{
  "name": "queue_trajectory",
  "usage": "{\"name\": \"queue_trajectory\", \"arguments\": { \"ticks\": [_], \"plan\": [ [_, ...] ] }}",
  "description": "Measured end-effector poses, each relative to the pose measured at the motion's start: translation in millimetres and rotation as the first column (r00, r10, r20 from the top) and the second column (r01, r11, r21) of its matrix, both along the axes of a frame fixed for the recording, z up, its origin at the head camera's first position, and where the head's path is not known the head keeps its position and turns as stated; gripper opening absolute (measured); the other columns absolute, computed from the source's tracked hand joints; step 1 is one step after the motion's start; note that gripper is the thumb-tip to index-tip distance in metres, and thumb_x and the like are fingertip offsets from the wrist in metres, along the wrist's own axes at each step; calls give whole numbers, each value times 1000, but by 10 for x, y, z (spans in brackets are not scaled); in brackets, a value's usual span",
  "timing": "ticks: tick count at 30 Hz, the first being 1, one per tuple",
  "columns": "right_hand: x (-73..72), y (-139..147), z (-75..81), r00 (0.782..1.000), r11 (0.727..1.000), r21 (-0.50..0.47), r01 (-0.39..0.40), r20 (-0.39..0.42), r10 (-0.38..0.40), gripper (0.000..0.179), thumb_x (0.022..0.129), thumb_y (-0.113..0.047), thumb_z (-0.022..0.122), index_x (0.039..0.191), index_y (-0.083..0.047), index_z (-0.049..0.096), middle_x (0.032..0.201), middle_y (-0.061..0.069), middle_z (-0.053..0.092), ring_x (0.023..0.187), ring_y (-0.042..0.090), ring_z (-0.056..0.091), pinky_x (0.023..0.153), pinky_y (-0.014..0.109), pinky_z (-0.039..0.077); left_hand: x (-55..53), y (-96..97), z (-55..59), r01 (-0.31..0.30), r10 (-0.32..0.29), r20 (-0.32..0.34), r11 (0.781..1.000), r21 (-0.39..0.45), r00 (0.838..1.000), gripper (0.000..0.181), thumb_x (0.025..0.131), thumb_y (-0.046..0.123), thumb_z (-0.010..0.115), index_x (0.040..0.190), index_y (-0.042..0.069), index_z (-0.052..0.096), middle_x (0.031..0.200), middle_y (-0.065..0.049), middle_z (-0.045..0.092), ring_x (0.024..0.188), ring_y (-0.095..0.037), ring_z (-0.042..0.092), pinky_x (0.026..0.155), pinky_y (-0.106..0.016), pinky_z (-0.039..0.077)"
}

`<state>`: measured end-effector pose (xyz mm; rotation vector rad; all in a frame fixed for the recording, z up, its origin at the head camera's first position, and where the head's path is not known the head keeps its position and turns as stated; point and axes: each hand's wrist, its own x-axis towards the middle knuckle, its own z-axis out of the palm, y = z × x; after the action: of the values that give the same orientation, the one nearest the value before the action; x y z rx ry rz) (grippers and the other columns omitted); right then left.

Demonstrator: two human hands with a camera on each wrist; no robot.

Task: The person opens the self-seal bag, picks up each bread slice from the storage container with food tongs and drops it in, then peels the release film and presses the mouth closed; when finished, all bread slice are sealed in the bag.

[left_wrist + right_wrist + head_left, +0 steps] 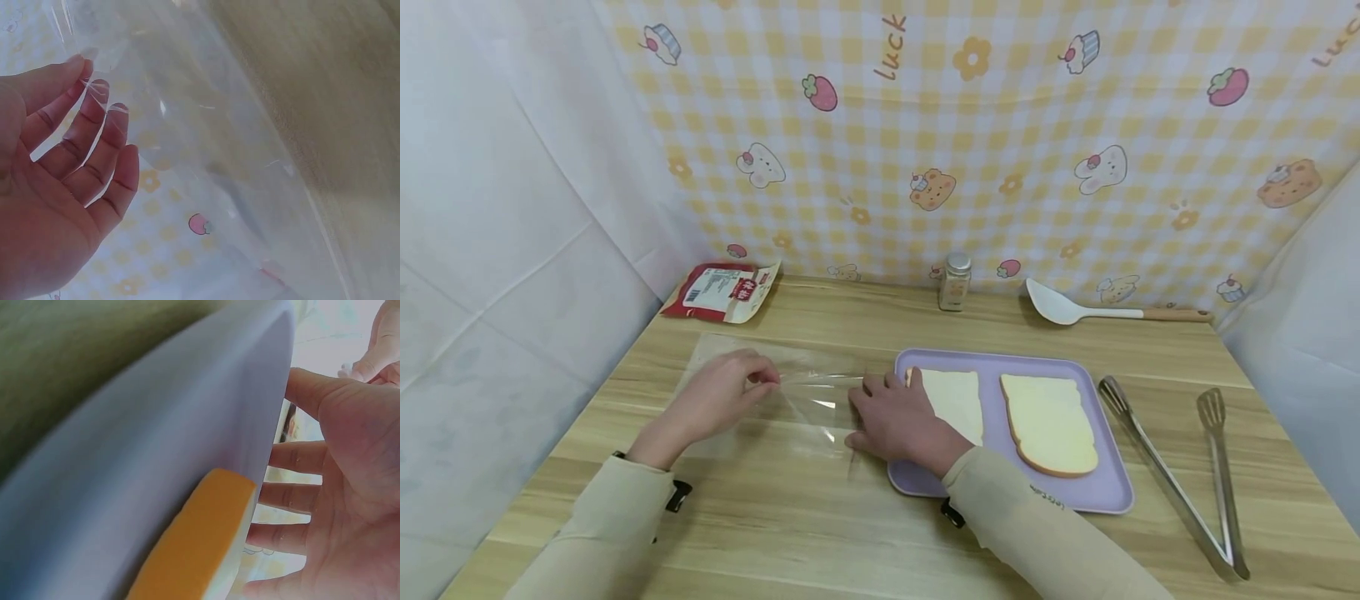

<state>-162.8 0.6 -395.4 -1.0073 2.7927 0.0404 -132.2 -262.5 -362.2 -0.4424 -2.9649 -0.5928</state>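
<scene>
My left hand (718, 396) pinches a clear plastic sheet (816, 412) between thumb and forefinger; in the left wrist view the sheet (206, 137) is wrinkled and raised around the fingertips. Whether it is a single layer or a bag I cannot tell. My right hand (895, 417) lies palm down with fingers spread, at the left rim of a lilac tray (992, 417). Its fingers look straight in the right wrist view and reach past the tray's edge. Two bread slices lie on the tray: the left slice (955, 400) is partly hidden by this hand, the right slice (1052, 425) fully visible.
Behind the sheet lies a red and cream food packet (722, 292). A small glass seasoning jar (955, 283) stands near the patterned curtain, left of a white spatula (1060, 308) with a wooden handle end. Metal tongs (1172, 483) lie spread right of the tray.
</scene>
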Motion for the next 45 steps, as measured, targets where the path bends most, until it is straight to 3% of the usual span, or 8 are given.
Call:
{"name": "queue_trajectory", "arguments": {
  "ticks": [12,18,22,25,30,35,40,45],
  "plan": [
    [-3,10,23,1000,1000,0,-12,-1,12,60,98,-59,67,143,-21,60,147,5,59,137,35,54,120,67,29,12,17,43,-27,27,10,1000,14,1000,4,96,10,77,92,12,77,88,2,69,84,-16,60,76,-35,51],
    [-5,18,54,999,1000,6,-29,-14,29,52,99,-59,66,135,-22,65,137,2,63,126,29,57,108,56,37,20,30,49,-27,26,10,999,32,1000,5,94,10,79,90,12,77,84,3,67,79,-13,57,70,-31,48],
    [-2,70,119,1000,998,-66,-22,-6,21,40,100,-56,66,124,-23,69,136,1,64,130,29,57,113,58,37,23,29,40,-16,17,-20,999,29,1000,9,94,8,79,88,14,76,83,4,67,78,-11,58,69,-31,48],
    [-7,189,195,1000,990,-142,4,7,-3,43,102,-53,65,131,-21,68,146,4,62,141,32,54,120,64,34,21,24,19,-11,12,-30,999,31,999,10,93,8,79,87,14,76,82,4,67,78,-11,58,70,-31,49],
    [-47,607,332,996,960,-267,80,-20,-89,57,103,-48,65,147,-12,61,154,12,59,146,37,51,119,62,37,26,14,-19,-23,24,-19,999,39,1000,9,94,7,78,88,14,76,83,4,68,79,-12,59,71,-32,49],
    [-20,1268,391,977,890,-434,141,-86,-197,52,102,-39,70,141,-5,66,145,18,65,135,42,60,110,61,47,12,22,-38,-18,19,-13,999,42,1000,7,95,8,78,89,13,76,85,3,68,80,-13,59,72,-34,49],
    [89,1951,407,933,854,-450,263,-109,-344,53,103,-38,68,142,-2,63,146,25,62,133,51,57,105,68,46,-11,37,-56,-1,2,-22,999,41,1000,8,94,9,78,88,14,76,85,4,69,79,-11,58,72,-33,50],
    [166,2648,304,873,809,-421,410,-75,-482,61,105,-41,63,145,3,56,147,36,53,129,62,50,99,77,41,-16,45,-73,1,0,-28,999,35,1000,9,93,9,79,88,15,76,84,5,68,78,-11,58,70,-32,49]
  ]
}}
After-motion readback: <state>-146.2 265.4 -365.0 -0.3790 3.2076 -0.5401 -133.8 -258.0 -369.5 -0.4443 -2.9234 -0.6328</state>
